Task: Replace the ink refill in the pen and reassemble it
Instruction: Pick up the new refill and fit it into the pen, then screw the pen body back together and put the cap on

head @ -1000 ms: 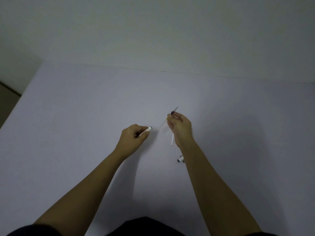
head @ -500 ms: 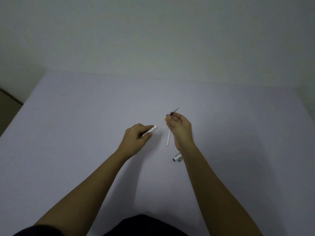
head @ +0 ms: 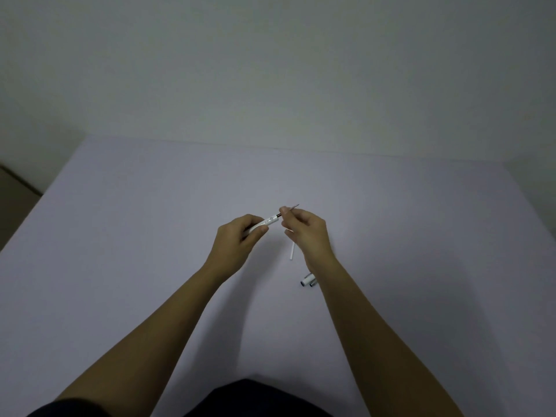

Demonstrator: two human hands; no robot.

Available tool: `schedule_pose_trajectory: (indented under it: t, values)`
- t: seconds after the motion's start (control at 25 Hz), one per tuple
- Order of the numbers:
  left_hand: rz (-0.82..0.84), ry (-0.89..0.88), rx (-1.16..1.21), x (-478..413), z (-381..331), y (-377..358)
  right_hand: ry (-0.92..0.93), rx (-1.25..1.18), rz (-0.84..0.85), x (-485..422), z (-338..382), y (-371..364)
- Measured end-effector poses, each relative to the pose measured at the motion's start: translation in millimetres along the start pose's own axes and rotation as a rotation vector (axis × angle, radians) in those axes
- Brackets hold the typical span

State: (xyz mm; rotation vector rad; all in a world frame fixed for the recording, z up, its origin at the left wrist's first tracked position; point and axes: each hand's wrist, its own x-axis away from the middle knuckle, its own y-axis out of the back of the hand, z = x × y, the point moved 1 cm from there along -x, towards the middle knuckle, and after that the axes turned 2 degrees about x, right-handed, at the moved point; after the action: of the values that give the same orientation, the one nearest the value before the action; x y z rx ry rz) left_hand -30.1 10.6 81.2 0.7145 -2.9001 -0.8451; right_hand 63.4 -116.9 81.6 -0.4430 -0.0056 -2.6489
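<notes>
My left hand [head: 237,239] grips a white pen barrel [head: 266,222], whose open end points up and right. My right hand [head: 307,233] pinches the dark tip end of a thin ink refill [head: 290,209]. Most of the refill sits inside the barrel, and only its dark tip section shows between the two hands. A second thin white refill [head: 291,251] hangs or lies just below my right hand; whether the hand holds it is unclear. Two small white pen parts [head: 308,279] lie on the table beside my right wrist.
The pale lilac table [head: 135,236] spreads wide on all sides of the hands. Its far edge meets a plain wall [head: 270,70]. At the left, the table edge drops to a darker floor [head: 15,200].
The hands came together. The refill, free of the barrel a second ago, has slid into the barrel's open end until only its tip section shows.
</notes>
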Motion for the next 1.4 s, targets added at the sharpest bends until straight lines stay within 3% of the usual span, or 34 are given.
schedule_pose_trajectory:
  t: [0.12, 0.2, 0.32, 0.4, 0.64, 1.4]
  values:
    - [-0.024, 0.023, 0.047, 0, -4, 0, -0.031, -0.071, 0.01, 0, 0, 8]
    - [-0.025, 0.033, 0.073, 1, -5, 0, -0.039, -0.033, -0.137, -3, -11, 23]
    - [-0.014, 0.048, 0.093, 2, -6, -1, -0.114, 0.373, -0.465, 2, -49, 54]
    - [-0.01, 0.062, 0.1, 2, -5, -2, -0.176, 0.552, -0.558, 11, -77, 70]
    - [-0.003, 0.075, 0.124, 4, -2, -5, -0.183, 0.713, -0.507, 26, -112, 77]
    - [0.018, 0.093, 0.128, 8, 2, -15, -0.308, 0.703, -0.459, 27, -108, 83]
